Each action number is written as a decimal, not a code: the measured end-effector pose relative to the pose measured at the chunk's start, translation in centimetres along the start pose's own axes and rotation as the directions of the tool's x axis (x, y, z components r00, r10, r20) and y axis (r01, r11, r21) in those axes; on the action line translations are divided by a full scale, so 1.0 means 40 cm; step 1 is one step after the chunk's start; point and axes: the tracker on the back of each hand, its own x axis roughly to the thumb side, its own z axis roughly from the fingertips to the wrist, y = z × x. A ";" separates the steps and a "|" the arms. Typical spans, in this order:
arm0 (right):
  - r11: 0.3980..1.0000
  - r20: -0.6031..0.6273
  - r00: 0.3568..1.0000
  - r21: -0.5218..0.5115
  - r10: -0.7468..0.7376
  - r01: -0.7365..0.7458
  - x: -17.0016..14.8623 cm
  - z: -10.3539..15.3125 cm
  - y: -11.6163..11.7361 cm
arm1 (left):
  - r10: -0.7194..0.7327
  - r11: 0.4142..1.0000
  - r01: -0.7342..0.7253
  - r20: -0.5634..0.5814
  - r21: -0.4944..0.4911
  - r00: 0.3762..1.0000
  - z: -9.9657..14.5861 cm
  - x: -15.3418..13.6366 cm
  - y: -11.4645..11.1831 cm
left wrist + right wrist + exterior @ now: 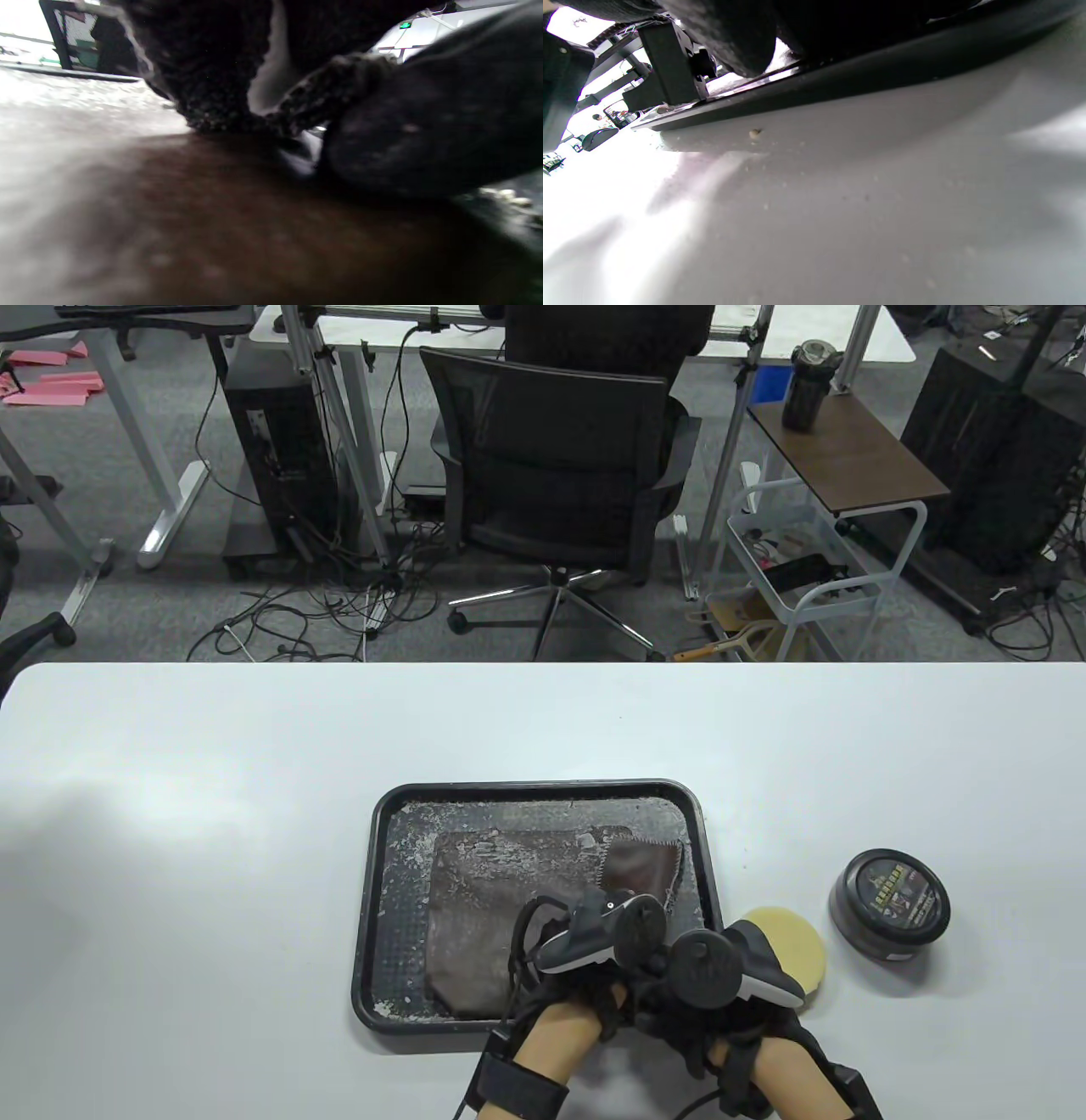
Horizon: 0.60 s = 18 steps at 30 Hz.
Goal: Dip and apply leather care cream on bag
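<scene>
Both hands sit close together at the tray's near right corner. Left hand [594, 976] rests on the brown leather bag [484, 925] inside the black tray [373, 899]; grip hidden by its tracker, cannot tell. Right hand [730, 993] is just right of the tray, beside the yellow sponge [793, 946]; its fingers are hidden too. Cream tin [889, 904], lid on, stands on the table [212, 814] right of the sponge.
</scene>
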 end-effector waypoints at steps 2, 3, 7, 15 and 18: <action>1.000 -0.002 1.000 0.002 -0.006 0.006 -0.001 0.001 0.000 | -0.028 0.999 0.029 0.036 -0.035 0.999 0.000 0.003 -0.003; 1.000 -0.003 1.000 0.003 -0.008 0.008 -0.002 0.001 0.000 | -0.037 0.998 0.039 0.051 -0.047 0.998 0.002 -0.001 -0.004; 1.000 -0.007 1.000 0.005 0.003 -0.003 -0.001 0.001 -0.001 | -0.027 0.997 0.033 0.077 -0.073 0.997 0.010 -0.014 -0.007; 1.000 -0.042 0.999 0.006 0.010 -0.009 -0.002 0.002 -0.004 | -0.153 0.985 0.161 0.115 -0.068 0.982 0.029 -0.015 -0.011; 1.000 -0.053 0.999 0.008 0.010 -0.010 -0.002 0.002 -0.005 | -0.164 0.982 0.174 0.127 -0.073 0.978 0.045 -0.033 -0.011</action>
